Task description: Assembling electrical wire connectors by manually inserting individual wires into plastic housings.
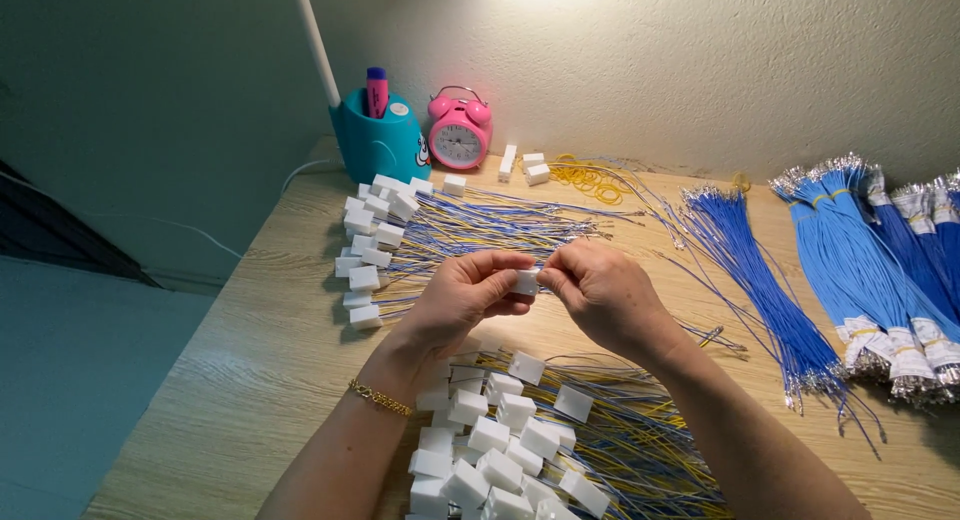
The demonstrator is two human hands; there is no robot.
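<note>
Near edge of wooden table: heap of white plugs with blue and yellow wires. Above it, left hand and right hand meet, fingertips of both pinching one small white plug. Beyond: second wired heap, loose blue wires, tied light-blue bundles. At wall: teal pen cup, pink alarm clock.
</note>
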